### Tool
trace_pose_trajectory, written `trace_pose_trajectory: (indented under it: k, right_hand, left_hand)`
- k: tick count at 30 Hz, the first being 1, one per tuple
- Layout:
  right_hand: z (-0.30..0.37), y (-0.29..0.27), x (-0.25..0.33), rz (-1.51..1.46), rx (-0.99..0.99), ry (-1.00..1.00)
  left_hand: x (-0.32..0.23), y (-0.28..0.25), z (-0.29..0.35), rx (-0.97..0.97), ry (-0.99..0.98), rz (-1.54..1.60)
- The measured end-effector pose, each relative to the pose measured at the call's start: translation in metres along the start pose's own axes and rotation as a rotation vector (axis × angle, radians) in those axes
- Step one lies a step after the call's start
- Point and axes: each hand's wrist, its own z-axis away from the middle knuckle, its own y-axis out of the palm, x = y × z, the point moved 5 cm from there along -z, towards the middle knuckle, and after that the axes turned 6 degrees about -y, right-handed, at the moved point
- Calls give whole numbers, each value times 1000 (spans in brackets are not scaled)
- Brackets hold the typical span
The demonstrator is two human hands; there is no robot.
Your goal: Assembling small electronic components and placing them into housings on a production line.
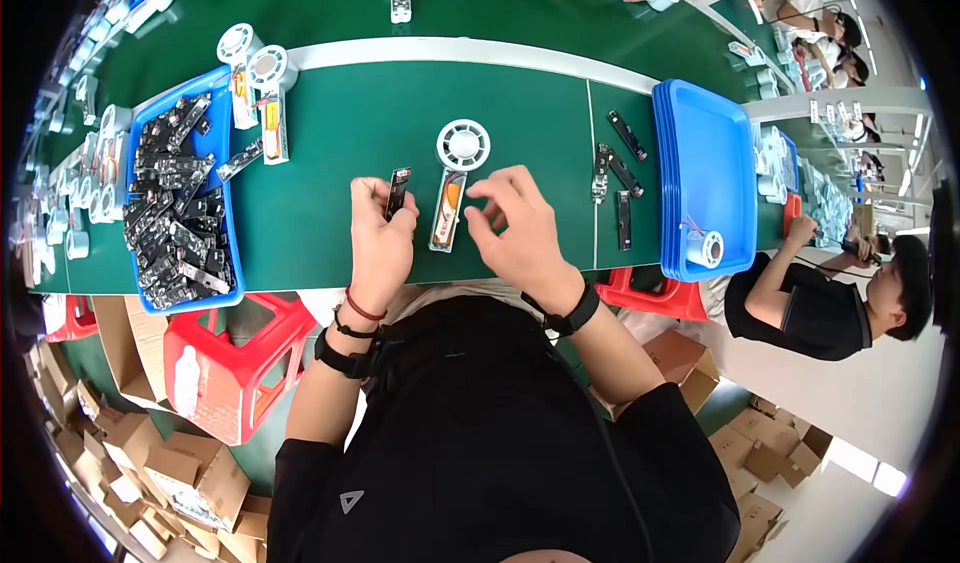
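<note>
My left hand (pixel 383 231) is closed around a small black circuit board module (pixel 398 192), held upright between thumb and fingers. Just right of it on the green table lies a white handheld fan (pixel 464 145), its round head pointing away from me. The fan's handle is uncovered and shows a yellow-orange battery (pixel 451 203) with wires. My right hand (pixel 515 225) hovers beside the handle, fingers curved and apart, with nothing visible in them. Several more black modules (pixel 626 168) lie loose on the table to the right.
On the left, a blue tray (pixel 236 263) is heaped with black modules; two open fans (pixel 270 68) lie beside it. Stacked blue trays (pixel 728 163) at right hold one fan (pixel 705 250). Red stools (pixel 235 363) stand below the table edge. A person in black (pixel 810 298) sits at right.
</note>
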Motion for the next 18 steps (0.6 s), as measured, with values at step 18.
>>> trace_pose_trajectory:
  k: [18]
  right_hand:
    - [-10, 31, -22, -569, -120, 238]
  left_hand:
    - [-32, 20, 12, 194, -63, -167]
